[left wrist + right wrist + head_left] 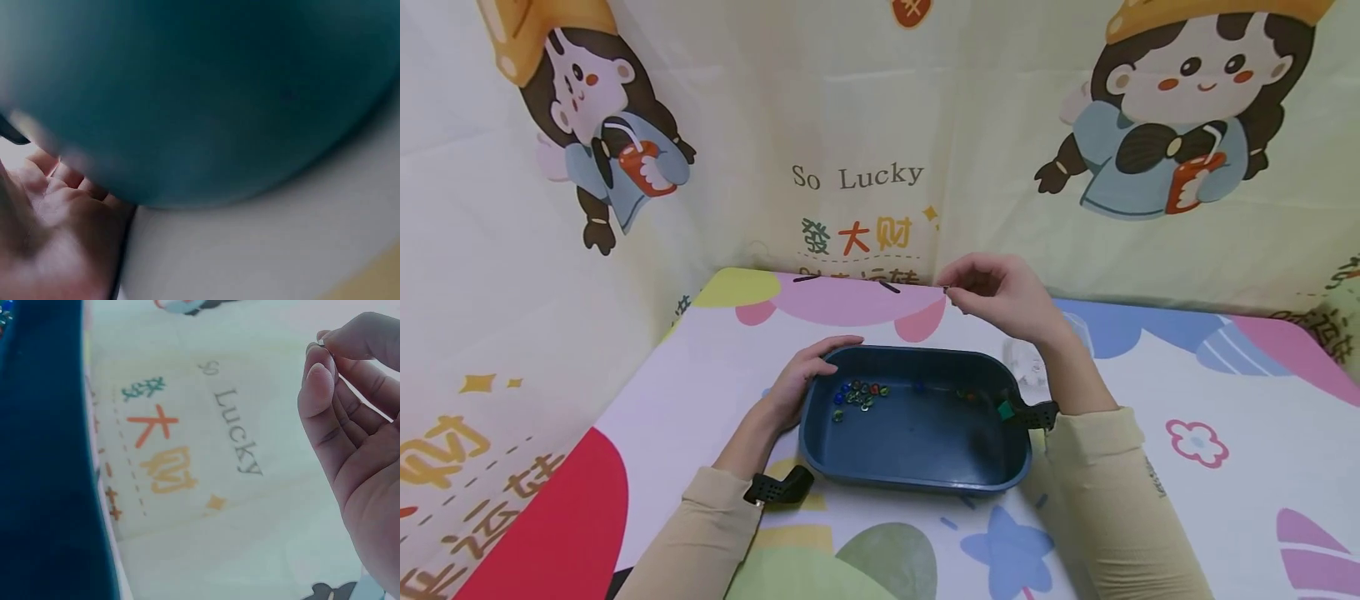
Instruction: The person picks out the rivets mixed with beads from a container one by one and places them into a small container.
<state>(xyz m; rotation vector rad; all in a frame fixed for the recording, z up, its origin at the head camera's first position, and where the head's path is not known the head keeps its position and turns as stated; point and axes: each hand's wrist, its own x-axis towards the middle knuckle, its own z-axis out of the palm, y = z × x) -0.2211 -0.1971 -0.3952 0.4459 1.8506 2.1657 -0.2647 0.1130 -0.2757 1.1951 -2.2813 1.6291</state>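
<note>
A dark blue plastic basin (pixel 917 450) sits on the patterned table cover. My left hand (pixel 793 383) holds its left end, with the thumb at the rim; in the left wrist view the palm (pixel 69 231) lies against the basin's blurred side (pixel 206 125). Several glass marbles (pixel 865 392) cluster in the basin's left part, and a blue marble (pixel 919 387) lies near the middle. Beyond the far rim, my right hand (pixel 1000 292) is raised, pinching a tiny dark thing (pixel 320 344) between thumb and fingertip. Its kind is too small to tell.
Two thin black pieces (pixel 889 287) lie along the table's far edge. A clear plastic packet (pixel 1026 362) is partly behind the right forearm. Something green (pixel 1006 408) shows at the basin's right end. A printed cloth (pixel 985 167) hangs behind the table.
</note>
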